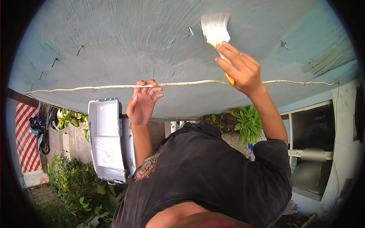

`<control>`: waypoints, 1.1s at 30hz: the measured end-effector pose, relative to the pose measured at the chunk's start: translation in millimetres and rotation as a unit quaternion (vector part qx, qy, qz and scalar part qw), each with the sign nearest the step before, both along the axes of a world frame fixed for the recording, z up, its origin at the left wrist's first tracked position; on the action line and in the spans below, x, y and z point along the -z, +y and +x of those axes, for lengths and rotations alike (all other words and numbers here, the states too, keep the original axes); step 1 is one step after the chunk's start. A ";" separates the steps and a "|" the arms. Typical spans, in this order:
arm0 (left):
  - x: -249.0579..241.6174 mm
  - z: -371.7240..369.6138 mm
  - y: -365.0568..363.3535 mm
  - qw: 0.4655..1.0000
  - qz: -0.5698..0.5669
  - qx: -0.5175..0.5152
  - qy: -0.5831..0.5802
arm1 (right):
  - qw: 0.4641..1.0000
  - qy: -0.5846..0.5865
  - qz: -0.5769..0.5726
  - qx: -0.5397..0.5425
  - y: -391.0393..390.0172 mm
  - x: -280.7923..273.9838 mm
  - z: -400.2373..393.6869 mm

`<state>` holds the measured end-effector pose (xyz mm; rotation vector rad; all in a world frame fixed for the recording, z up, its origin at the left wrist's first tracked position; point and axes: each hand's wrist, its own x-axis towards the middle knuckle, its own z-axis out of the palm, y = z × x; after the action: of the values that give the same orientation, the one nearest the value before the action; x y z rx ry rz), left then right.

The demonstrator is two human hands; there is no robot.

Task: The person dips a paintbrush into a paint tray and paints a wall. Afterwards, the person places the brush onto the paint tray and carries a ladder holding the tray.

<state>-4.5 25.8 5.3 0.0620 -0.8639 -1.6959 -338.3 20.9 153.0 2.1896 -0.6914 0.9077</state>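
My right hand [243,70] is closed around the yellow-orange handle of a paintbrush [216,28]. The brush's wide pale bristles lie against or very close to the blue-grey wall [152,41], which shows streaky brush strokes. A thin whitish cord [194,83] stretches across in front of the wall. My left hand [143,102], palm towards me, has its fingers curled at this cord, with the thumb apart. Beside my left forearm is a white paint tray [105,117] with a dark rim, smeared with white paint in its ribbed part.
Nails stick out of the wall, one [191,31] just left of the bristles, another [285,46] to the right. A ribbed grey panel [127,140] adjoins the tray. Leafy plants [72,178] and a fern [247,123] grow below. A window [311,129] is at right.
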 end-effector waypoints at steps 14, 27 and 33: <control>-7.8 -0.4 4.5 1.000 0.001 -0.012 -0.013 | 0.945 -0.040 0.325 0.004 -12.6 -12.4 22.6; -1.4 -2.7 2.3 1.000 0.017 -0.014 -0.003 | 0.994 -0.002 -0.019 -0.104 -16.4 -26.4 83.3; -4.1 1.6 2.1 0.997 0.022 -0.036 -0.060 | 0.961 0.011 0.274 -0.040 -22.4 40.8 82.2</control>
<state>-2.9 27.9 9.4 0.2233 -0.9020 -1.6573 -256.1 -1.5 112.3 2.7248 -0.9355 0.7934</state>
